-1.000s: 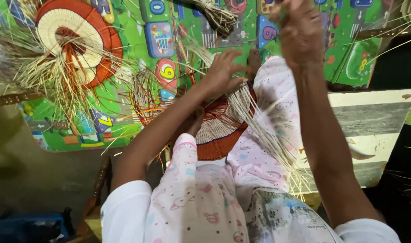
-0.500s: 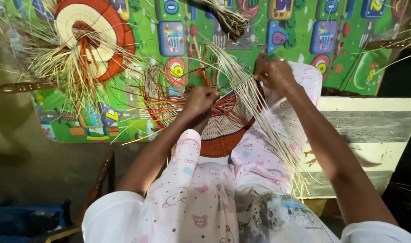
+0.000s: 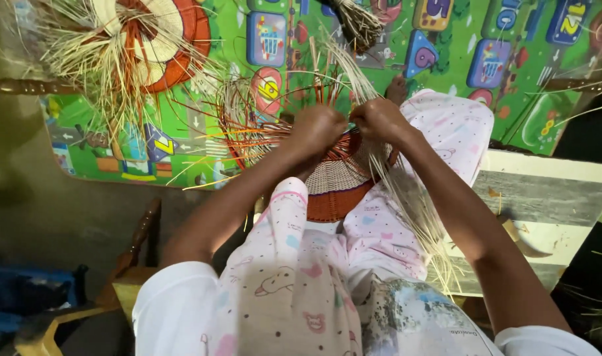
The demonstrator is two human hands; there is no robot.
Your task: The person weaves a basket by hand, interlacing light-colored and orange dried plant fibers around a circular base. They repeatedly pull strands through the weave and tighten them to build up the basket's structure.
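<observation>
Centre of frame: round woven basket base of cream and orange-red straw (image 3: 330, 188) rests on the person's lap, loose strands fanning out to the left. Left hand (image 3: 319, 128) is curled shut over strands at the basket's upper rim. Right hand (image 3: 380, 120) sits just beside it, fingers closed, pinching a bundle of pale straw (image 3: 406, 198) that trails down to lower right. Upper left: second unfinished woven disc, cream and red (image 3: 149, 39), lies on a green printed play mat (image 3: 499, 99).
</observation>
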